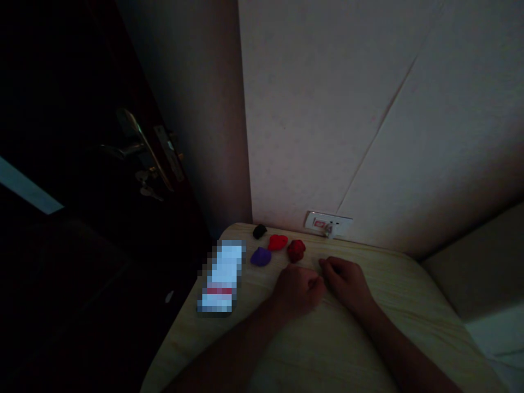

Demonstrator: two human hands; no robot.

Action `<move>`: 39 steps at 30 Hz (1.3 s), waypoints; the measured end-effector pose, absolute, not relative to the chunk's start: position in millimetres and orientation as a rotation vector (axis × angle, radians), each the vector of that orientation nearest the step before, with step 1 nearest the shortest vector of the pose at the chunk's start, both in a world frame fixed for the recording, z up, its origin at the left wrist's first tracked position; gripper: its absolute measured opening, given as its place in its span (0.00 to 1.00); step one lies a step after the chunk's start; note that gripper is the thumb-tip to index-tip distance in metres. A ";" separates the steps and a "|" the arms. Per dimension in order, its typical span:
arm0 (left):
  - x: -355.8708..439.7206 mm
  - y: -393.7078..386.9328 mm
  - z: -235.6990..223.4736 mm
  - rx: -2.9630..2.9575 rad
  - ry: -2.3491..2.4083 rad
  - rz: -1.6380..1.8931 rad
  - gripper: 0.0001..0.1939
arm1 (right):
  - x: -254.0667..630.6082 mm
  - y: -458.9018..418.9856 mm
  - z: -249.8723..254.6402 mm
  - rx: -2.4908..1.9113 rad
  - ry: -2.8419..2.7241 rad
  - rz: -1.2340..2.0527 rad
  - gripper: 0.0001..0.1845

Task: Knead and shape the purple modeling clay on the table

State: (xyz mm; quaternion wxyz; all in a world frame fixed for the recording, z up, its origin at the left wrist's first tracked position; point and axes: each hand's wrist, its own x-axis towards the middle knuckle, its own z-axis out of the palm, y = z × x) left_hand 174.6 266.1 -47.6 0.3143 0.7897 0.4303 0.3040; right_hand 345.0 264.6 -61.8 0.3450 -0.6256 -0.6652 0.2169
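Observation:
My left hand (298, 290) is closed in a loose fist on the wooden tabletop, just in front of a dark red, dark-mottled lump (296, 250). Beside it, my right hand (346, 284) is curled closed too, a small gap between the two. Dim light and the curled fingers hide whatever either hand may hold. Behind and left of the left hand lie more soft-looking, clay-like lumps: a bright red one (278, 242), a purple one (261, 256) and a black one (259, 231).
A lit phone (222, 277) with a blurred screen lies along the table's (327, 349) left edge. Against the wall behind is a socket (328, 223) with a plug in it. A dark door with a handle (147, 147) and keys (148, 185) stands at left.

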 end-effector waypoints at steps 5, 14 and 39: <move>175.1 265.5 -48.1 2.080 1.133 0.810 0.19 | 345.6 264.9 -63.9 -1.590 -1.721 0.547 0.25; 175.5 266.1 -52.5 2.126 1.118 0.818 0.18 | 347.3 265.0 -63.6 -1.593 -1.708 0.588 0.25; 175.5 264.5 -57.2 2.349 1.017 1.076 0.19 | 348.1 266.5 -63.9 -1.594 -1.723 0.568 0.26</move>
